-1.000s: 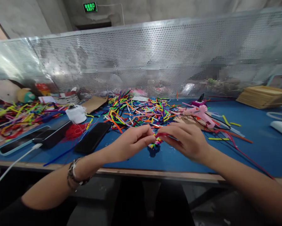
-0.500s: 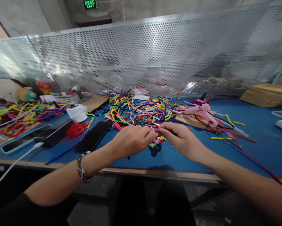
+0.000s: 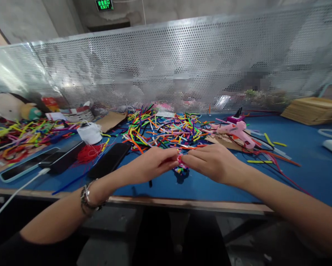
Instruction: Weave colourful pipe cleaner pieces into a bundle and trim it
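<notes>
Over the front middle of the blue table, my left hand (image 3: 157, 162) and my right hand (image 3: 214, 162) meet at the fingertips. Both are closed in a pinch on a small multicoloured pipe-cleaner bundle (image 3: 181, 170), with pink and red showing between the fingers. Much of the bundle is hidden by my fingers, and its exact shape cannot be made out. Just beyond the hands lies a heap of short pipe cleaners (image 3: 166, 129) in many colours. A black phone (image 3: 110, 160) rests left of my left hand.
A pink glue gun (image 3: 235, 131) lies on cardboard at the right. Wooden trays (image 3: 314, 111) are stacked farther right. Leftward are red thread (image 3: 89, 153), a white spool (image 3: 90, 133), a black box (image 3: 62, 157) with a cable, and another phone (image 3: 30, 164). A perforated metal screen (image 3: 154, 62) stands behind.
My right hand has turned over, its back now upward and its fingers curled down at the bundle. My left hand has shifted slightly, its fingers straighter. The pink strand between them shows less.
</notes>
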`<state>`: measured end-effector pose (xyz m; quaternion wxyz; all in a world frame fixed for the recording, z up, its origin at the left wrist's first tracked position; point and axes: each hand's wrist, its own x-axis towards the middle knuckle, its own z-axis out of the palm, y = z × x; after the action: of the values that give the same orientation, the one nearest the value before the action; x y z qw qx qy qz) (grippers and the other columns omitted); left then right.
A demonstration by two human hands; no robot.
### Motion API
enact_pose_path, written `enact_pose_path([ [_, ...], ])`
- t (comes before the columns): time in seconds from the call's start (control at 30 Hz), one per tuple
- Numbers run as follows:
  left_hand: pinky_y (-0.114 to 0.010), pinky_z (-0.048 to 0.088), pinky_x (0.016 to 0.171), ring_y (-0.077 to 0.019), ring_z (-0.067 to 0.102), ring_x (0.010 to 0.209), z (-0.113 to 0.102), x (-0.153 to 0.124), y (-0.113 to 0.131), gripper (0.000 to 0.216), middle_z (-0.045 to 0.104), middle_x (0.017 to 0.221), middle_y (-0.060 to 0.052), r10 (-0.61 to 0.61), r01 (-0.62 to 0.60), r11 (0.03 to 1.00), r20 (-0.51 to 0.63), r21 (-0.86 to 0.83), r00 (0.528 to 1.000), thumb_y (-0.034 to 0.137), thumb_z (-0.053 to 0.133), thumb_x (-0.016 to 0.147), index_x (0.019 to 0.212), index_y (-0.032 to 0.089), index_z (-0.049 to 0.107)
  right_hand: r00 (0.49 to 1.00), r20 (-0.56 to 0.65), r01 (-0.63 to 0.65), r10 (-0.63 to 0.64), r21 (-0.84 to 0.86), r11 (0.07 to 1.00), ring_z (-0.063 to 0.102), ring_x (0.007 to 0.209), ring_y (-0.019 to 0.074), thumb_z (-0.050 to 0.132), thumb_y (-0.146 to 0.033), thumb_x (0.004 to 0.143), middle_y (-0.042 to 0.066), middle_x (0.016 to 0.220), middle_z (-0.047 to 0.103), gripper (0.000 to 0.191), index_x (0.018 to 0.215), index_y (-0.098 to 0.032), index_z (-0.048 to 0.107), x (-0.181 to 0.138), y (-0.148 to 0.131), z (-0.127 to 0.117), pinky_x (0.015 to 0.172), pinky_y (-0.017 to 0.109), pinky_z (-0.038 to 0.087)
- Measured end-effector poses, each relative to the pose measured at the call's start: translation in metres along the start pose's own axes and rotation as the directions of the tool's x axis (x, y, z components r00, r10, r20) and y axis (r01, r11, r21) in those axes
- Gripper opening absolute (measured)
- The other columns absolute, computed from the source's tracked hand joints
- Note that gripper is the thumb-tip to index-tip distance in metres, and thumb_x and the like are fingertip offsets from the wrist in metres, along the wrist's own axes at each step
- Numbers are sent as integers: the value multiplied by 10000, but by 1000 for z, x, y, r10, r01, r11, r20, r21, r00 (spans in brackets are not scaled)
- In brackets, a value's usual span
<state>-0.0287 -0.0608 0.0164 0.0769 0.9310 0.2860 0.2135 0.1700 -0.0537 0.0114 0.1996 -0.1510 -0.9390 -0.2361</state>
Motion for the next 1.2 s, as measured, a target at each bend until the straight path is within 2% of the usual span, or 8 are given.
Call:
enact_pose_path([
  [0.33,-193,323,449,-120,540,526,16,-2,8,147,574,610,10,-138,83,937,140,340,980,120,448,807,667,152,474,981,175,83,-88,36,996,321,423,80,348,-92,826,-5,558,535,222,731,-159,537,0,-3,9,424,251,134],
  [0.5,-203,329,432,-130,558,520,19,-3,8,148,594,617,5,-139,72,898,125,434,982,133,445,817,675,155,482,986,147,-124,84,291,949,220,413,72,361,-135,786,-46,459,375,215,602,-170,467,1,-5,16,421,237,117],
  [0.6,-207,283,389,-121,524,473,19,-5,11,171,570,599,6,-23,4,828,27,561,999,105,381,831,708,155,489,909,182,-392,374,675,625,235,409,58,353,-231,796,-61,455,293,283,518,-178,361,6,-11,18,405,208,161],
  [0.73,-216,245,386,-101,449,433,12,-9,19,269,479,496,30,336,-89,662,-188,745,923,82,299,847,677,164,490,725,447,-380,524,894,-237,192,332,53,350,-368,786,-87,365,240,360,471,-202,296,13,-30,15,337,193,174],
  [0.83,-224,260,414,-82,411,427,5,-12,22,222,452,459,53,564,-161,534,-209,830,799,80,378,831,689,164,527,774,454,-245,442,858,-452,153,297,52,365,-395,771,-100,327,190,370,463,-210,276,11,-41,9,312,195,169],
  [0.93,-213,283,445,-73,418,455,2,-13,19,231,485,482,54,598,-239,600,-229,764,768,121,382,850,696,173,546,862,294,-264,414,956,-131,219,340,54,344,-354,825,-76,388,262,380,479,-201,303,5,-39,2,343,200,206],
  [1.07,-180,327,497,-67,454,538,1,-8,11,323,528,597,23,202,-171,970,-184,171,962,268,306,892,698,147,534,980,-82,-98,180,586,804,309,441,72,352,-202,858,-43,473,376,317,548,-183,410,0,-22,-8,433,221,245],
  [1.2,-186,268,424,-69,308,445,1,-3,5,435,335,491,46,-18,215,808,343,-548,939,306,237,887,618,131,530,966,-132,206,-224,-138,969,405,494,93,344,-120,861,-7,544,534,276,708,-170,568,1,-14,-19,473,246,282],
])
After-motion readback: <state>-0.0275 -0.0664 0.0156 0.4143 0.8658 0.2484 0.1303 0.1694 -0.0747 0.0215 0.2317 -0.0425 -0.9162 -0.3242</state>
